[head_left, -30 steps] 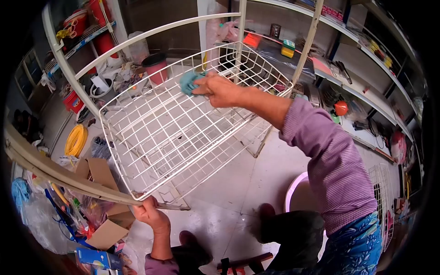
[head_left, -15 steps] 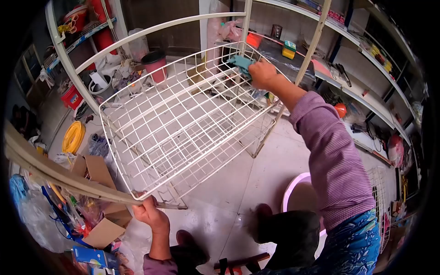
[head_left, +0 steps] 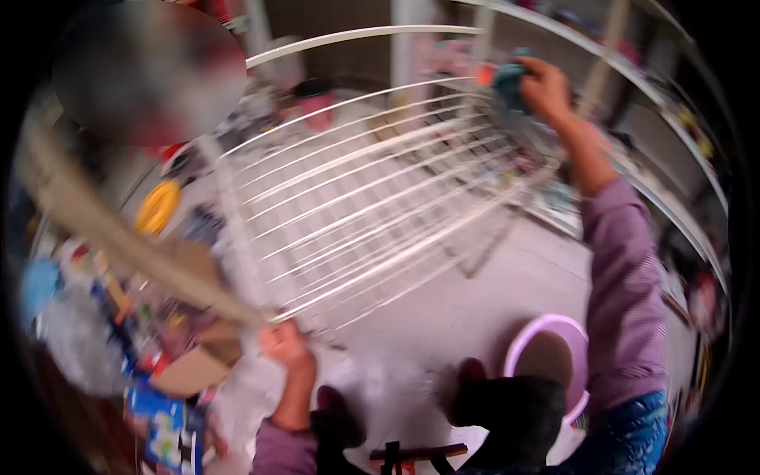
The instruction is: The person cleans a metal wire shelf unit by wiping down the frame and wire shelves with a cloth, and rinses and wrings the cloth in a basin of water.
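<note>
A white wire basket [head_left: 400, 255] sits tilted in a pale metal frame [head_left: 170, 257] in front of me, smeared by motion. My left hand [head_left: 288, 346] is closed at the basket's near left corner, where the frame bar meets it; the fingers are blurred. In my right hand [head_left: 548, 89] is a bunched teal cloth [head_left: 509, 85]. That hand is at the basket's far right corner, and I cannot tell whether the cloth touches the wires.
A pink-purple tub [head_left: 518, 348] stands on the floor by my right leg. To the left lie an open cardboard box [head_left: 202, 368], plastic bags [head_left: 79, 348] and a yellow coil [head_left: 158, 206]. White shelves [head_left: 673, 119] line the right side.
The view has swung, so the scene sits farther right and is blurred. My right hand has lifted with the cloth off the basket's far rim. My left hand stays at the near corner.
</note>
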`<action>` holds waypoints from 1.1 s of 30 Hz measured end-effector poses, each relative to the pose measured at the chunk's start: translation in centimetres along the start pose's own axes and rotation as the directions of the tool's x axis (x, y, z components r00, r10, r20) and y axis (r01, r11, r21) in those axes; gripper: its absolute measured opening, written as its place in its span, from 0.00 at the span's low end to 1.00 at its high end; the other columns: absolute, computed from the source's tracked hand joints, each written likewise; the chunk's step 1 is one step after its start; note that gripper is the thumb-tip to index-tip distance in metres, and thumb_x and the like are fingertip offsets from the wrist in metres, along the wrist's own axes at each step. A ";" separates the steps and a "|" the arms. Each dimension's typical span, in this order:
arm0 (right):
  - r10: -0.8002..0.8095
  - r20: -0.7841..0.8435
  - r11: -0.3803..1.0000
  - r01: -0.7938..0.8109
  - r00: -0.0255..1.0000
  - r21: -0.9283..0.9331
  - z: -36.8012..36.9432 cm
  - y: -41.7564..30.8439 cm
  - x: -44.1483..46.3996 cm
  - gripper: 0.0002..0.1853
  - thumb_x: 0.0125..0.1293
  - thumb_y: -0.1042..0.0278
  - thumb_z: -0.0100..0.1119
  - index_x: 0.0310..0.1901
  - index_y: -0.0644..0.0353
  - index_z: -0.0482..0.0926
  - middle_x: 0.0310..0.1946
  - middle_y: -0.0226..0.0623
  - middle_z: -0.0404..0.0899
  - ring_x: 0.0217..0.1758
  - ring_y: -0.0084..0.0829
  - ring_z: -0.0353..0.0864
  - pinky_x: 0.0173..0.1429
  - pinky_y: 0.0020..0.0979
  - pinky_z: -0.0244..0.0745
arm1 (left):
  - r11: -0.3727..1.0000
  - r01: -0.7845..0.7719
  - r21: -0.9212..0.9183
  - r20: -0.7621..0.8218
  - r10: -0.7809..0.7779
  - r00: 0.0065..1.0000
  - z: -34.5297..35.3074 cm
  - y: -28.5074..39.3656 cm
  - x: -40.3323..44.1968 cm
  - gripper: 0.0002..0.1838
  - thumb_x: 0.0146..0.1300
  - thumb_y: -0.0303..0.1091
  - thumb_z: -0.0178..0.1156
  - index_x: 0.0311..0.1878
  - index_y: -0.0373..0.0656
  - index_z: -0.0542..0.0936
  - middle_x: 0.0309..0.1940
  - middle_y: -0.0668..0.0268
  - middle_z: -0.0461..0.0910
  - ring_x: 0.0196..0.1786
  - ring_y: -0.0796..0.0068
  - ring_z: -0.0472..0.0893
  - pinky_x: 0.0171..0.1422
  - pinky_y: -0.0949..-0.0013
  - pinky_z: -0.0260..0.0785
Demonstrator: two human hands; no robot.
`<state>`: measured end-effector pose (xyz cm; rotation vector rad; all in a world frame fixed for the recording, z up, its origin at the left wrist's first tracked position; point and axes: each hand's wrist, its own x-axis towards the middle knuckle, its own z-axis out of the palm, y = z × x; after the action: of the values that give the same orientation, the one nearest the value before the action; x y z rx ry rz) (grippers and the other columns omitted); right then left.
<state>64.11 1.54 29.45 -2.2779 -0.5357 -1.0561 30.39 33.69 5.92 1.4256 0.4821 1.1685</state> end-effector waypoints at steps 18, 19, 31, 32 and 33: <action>-0.328 0.437 0.868 0.450 0.837 -0.210 2.8 14.4 -5.9 0.39 0.37 0.73 0.68 0.59 0.52 0.70 0.36 0.47 0.76 0.40 0.46 0.76 0.45 0.37 0.69 | 0.958 -0.185 0.220 0.073 0.173 0.982 1.5 2.6 0.1 0.04 0.56 0.25 0.54 0.33 0.36 0.69 0.15 0.61 0.67 0.18 0.70 0.70 0.23 0.67 0.62; -0.326 0.421 0.885 0.429 0.847 -0.179 2.1 12.7 -6.4 0.37 0.39 0.72 0.68 0.58 0.53 0.72 0.34 0.48 0.76 0.39 0.47 0.76 0.44 0.37 0.69 | 0.958 -0.117 0.261 0.068 0.102 0.992 1.3 2.0 0.0 0.04 0.56 0.26 0.54 0.33 0.37 0.70 0.16 0.61 0.68 0.18 0.69 0.70 0.24 0.66 0.63; -0.128 0.376 0.991 0.106 0.918 0.079 -4.8 -0.4 -7.5 0.26 0.42 0.85 0.49 0.48 0.61 0.79 0.39 0.50 0.80 0.41 0.36 0.80 0.45 0.28 0.72 | 0.988 -0.042 -0.151 0.113 0.059 0.992 1.4 1.7 1.5 0.04 0.60 0.26 0.49 0.29 0.39 0.68 0.17 0.73 0.65 0.17 0.87 0.62 0.19 0.79 0.53; -0.123 0.262 0.986 0.088 0.957 0.143 -5.6 -1.5 -7.8 0.26 0.44 0.85 0.47 0.48 0.60 0.79 0.40 0.47 0.80 0.41 0.31 0.80 0.45 0.24 0.71 | 0.987 -0.033 -0.155 0.106 0.050 0.993 1.4 1.7 1.5 0.04 0.60 0.26 0.49 0.29 0.40 0.67 0.17 0.73 0.65 0.17 0.87 0.62 0.19 0.79 0.53; 0.037 0.222 0.948 -0.105 0.974 0.299 -6.6 -2.7 -8.3 0.26 0.45 0.85 0.46 0.49 0.60 0.78 0.40 0.42 0.80 0.40 0.27 0.78 0.45 0.22 0.70 | 0.988 -0.043 -0.149 0.101 0.058 0.993 1.6 2.0 1.5 0.04 0.59 0.26 0.48 0.29 0.40 0.67 0.16 0.72 0.65 0.17 0.87 0.62 0.19 0.79 0.54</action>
<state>53.92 -1.61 27.29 -2.1216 -0.6507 -0.6419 31.71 33.70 8.56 1.3706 0.2820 1.1387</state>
